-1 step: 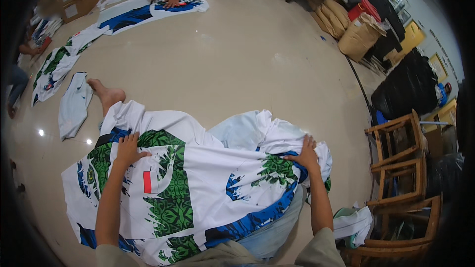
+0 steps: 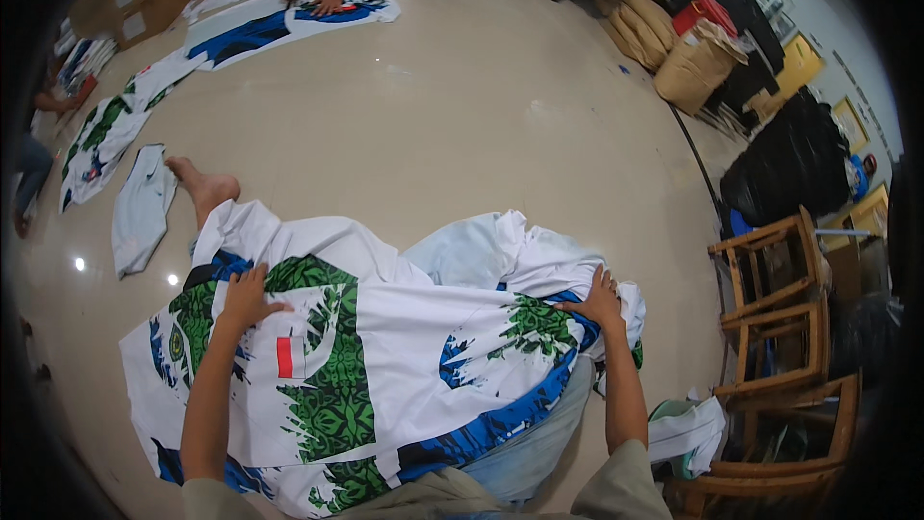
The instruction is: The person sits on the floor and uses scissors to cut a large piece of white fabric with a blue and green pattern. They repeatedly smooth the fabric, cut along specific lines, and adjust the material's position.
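Across my lap and crossed legs lies a large white printed shirt (image 2: pixel 409 327), patterned in green and blue with a small red-and-white rectangle on it. My left hand (image 2: pixel 248 299) rests flat on its left part, fingers spread and thumb pointing inward. On the far right end, my right hand (image 2: pixel 599 300) presses the fabric beside a blue edge, fingers stretched out and thumb apart. More white cloth (image 2: pixel 553 255) bunches up just beyond the right hand. A fold of white fabric (image 2: pixel 318 236) covers my leg beyond the left hand.
Left of my bare foot (image 2: pixel 207 191) lies a pale cloth piece (image 2: pixel 144 212). Other printed cloths (image 2: pixel 101 140) stretch along the floor toward a co-worker's hands (image 2: pixel 330 2). Wooden frames (image 2: pixel 775 270), a black bag (image 2: pixel 789 159) and brown sacks (image 2: pixel 698 67) stand on the right.
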### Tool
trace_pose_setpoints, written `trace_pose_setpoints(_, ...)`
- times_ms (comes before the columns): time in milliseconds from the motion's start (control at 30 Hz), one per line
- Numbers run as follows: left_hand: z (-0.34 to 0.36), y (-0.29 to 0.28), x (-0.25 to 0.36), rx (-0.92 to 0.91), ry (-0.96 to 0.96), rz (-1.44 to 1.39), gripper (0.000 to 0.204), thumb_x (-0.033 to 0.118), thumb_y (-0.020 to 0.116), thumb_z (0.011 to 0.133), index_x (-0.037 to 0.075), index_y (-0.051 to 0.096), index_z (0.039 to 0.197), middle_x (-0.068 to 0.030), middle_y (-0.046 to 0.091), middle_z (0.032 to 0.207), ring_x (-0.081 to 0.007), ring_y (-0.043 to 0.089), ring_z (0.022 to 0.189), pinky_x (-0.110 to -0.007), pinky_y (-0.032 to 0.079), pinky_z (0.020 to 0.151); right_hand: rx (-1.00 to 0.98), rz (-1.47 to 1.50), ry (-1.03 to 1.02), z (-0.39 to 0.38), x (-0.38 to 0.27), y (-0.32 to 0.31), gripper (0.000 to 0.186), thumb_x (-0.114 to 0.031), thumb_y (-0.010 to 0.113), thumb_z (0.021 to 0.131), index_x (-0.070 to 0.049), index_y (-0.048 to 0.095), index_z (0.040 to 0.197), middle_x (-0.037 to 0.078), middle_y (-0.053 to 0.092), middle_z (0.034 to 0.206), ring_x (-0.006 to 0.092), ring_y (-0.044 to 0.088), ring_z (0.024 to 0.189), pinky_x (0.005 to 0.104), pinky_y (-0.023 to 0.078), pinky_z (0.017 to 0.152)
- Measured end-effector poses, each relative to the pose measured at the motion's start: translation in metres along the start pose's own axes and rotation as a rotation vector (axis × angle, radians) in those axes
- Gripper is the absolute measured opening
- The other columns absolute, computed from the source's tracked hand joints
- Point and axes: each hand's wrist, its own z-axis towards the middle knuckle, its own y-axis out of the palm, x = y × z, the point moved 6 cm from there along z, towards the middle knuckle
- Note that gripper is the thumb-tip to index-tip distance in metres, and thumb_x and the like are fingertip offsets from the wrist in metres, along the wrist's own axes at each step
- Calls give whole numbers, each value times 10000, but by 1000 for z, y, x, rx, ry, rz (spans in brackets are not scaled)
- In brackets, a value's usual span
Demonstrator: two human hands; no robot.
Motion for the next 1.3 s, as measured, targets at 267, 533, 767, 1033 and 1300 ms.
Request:
trace_pose_setpoints(267, -66, -15, 35, -458, 129, 195, 752, 571, 793, 724, -7, 631, 1177, -216, 732, 1046, -430, 701, 958, -488, 490, 932, -212, 435, -11, 3, 113, 4, 1306, -660, 805, 706, 75, 173, 1581, 303, 360, 1572, 370, 430, 1430, 401, 373, 1165)
trace_pose_setpoints(533, -94, -114, -61, 477, -124, -665, 409, 45, 549, 829, -61, 631, 1216, -227, 705, 1117, -333, 671, 1033, -393, 494, 924, 223, 624, -226, 6, 115, -107, 474, -251, 866, 675, 9, 750, 1054, 202, 762, 992, 326, 731, 973, 421, 556, 901)
trace_pose_setpoints(767, -90, -142, -157, 740, -195, -528, 459, 63, 542, 921, -52, 570, 1364, -210, 674, 1258, -302, 634, 1157, -359, 445, 1029, 570, 819, -196, -8, 186, -332, 330, -151, 677, 880, 3, 718, 1169, 24, 719, 1018, 121, 627, 913, 295, 496, 852)
trace_pose_setpoints(1033, -90, -143, -207, 823, -286, -278, 274, 107, 625, 877, -47, 624, 1103, -260, 691, 969, -413, 671, 925, -460, 503, 834, 691, -24, 559, -2, 265, -297, 328, -229, 645, 867, -35, 727, 1118, 245, 706, 1166, 423, 669, 1113, 496, 495, 984)
trace_pose_setpoints(1300, -89, -49, -207, 567, -470, -134, 443, 92, 573, 847, -103, 600, 1244, -309, 693, 1102, -460, 670, 1035, -461, 513, 915, 296, 231, -150, 8, 174, -92, 1003, -452, 891, 696, -29, 438, 1485, 233, 498, 1483, 367, 436, 1413, 459, 365, 1165)
